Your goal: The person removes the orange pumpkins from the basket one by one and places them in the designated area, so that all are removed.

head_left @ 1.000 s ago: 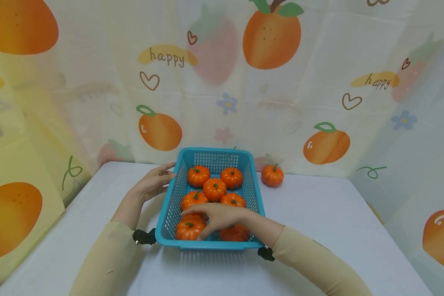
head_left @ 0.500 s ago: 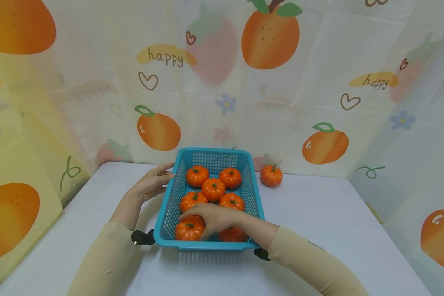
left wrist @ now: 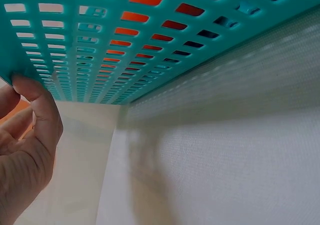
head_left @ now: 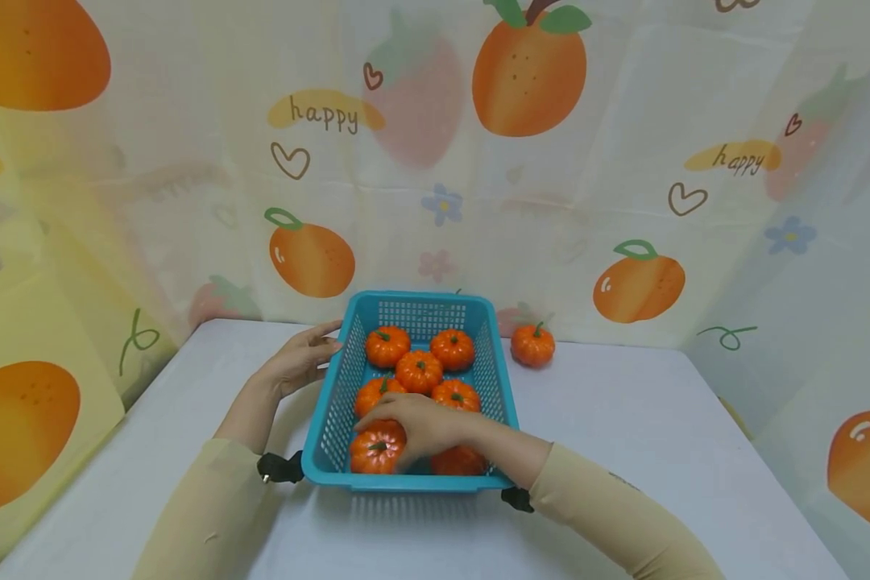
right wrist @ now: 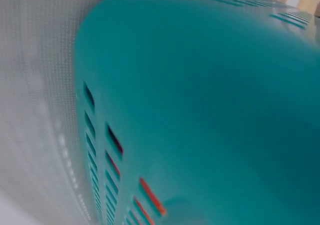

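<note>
Fruit-printed cloth (head_left: 529, 201) hangs behind a white-covered counter (head_left: 609, 451), where a turquoise perforated basket (head_left: 406, 482) stands. At the near left corner inside the basket, fingers of the right hand (head_left: 422, 423) grasp a small ribbed pumpkin (head_left: 377, 445): the thumb lies at its right side, the others reach over its far side, and its stemmed top looks tipped toward the near wall. For good control, a hold round the body seems better than one on the stem, pressing just enough that the glossy skin does not slip, with any turn made slowly and clear of the neighbours.

Six other pumpkins (head_left: 419, 371) share the basket: two at its far end, one at its centre, two in the row nearer, and one, partly hidden by the right arm, in the near right corner. Outside the basket's left wall, fingertips of the left hand (head_left: 300, 358) touch the rim; whether they also pinch it I cannot tell. Light contact there should be enough to steady it. A black wrist device (head_left: 518, 499) sits by the near right corner, so the right forearm is best carried high. Right of the basket's far end, a lone pumpkin (head_left: 532, 345) rests on the counter.
</note>
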The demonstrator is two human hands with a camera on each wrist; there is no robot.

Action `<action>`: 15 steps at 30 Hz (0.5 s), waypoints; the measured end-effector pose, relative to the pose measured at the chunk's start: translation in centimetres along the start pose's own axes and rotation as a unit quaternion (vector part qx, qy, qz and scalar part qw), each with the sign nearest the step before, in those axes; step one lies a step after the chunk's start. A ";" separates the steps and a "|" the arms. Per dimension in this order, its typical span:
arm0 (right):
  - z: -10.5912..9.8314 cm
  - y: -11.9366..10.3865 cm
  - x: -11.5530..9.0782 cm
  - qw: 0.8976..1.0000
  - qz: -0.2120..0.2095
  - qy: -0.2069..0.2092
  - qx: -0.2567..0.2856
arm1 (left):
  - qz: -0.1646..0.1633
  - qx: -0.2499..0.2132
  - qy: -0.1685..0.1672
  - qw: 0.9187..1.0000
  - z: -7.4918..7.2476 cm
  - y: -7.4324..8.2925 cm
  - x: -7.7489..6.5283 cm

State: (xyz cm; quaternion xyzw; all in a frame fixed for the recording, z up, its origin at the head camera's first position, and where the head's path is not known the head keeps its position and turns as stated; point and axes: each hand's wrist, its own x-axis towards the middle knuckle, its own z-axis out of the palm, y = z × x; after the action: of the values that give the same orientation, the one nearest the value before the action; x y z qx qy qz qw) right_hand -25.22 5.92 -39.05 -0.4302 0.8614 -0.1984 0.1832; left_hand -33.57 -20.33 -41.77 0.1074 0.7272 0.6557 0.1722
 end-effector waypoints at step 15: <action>-1.3 0.4 -1.0 0.998 0.015 0.026 0.058 | 0.008 0.005 -0.007 1.000 0.2 0.5 -0.3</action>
State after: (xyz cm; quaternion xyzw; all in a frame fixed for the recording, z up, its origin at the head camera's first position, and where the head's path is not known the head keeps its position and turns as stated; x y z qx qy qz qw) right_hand -25.53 7.20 -37.97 -0.4010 0.8591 -0.2564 0.1881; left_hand -33.22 -20.22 -41.24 0.1182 0.7286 0.6525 0.1716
